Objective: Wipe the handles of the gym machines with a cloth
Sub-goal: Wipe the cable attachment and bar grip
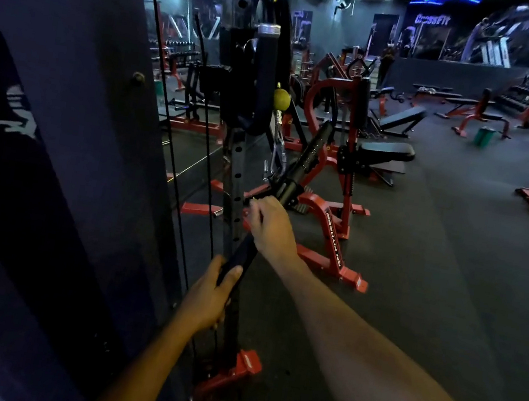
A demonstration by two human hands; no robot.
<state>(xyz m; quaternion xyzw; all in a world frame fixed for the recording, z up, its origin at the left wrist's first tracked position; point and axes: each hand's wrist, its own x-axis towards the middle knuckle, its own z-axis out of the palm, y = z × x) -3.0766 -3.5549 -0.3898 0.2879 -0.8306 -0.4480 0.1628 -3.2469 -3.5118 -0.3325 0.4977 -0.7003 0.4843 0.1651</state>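
Left hand (212,291) sits low in the centre of the frame, fingers and thumb wrapped tight round the lower end of a dark bar handle (240,259) — a full, closed grip. The bar runs up and to the right, tilted, toward the middle of the frame, where its upper black section (310,154) hangs from a silver carabiner (277,157) under a yellow ball stopper (281,98). Right hand (271,224) is just above the left, fingers curled over the bar's middle; something pale shows at the fingertips — whether that is the cloth I cannot tell, it is too small and dim. Both hands are on the same bar, close together but apart. Beside the bar stands the perforated black upright (237,175) of the cable machine, with black cables (176,137) running down the left. Red machine frames (333,218) and benches (387,148) fill the upper right, on a dark floor (454,265).
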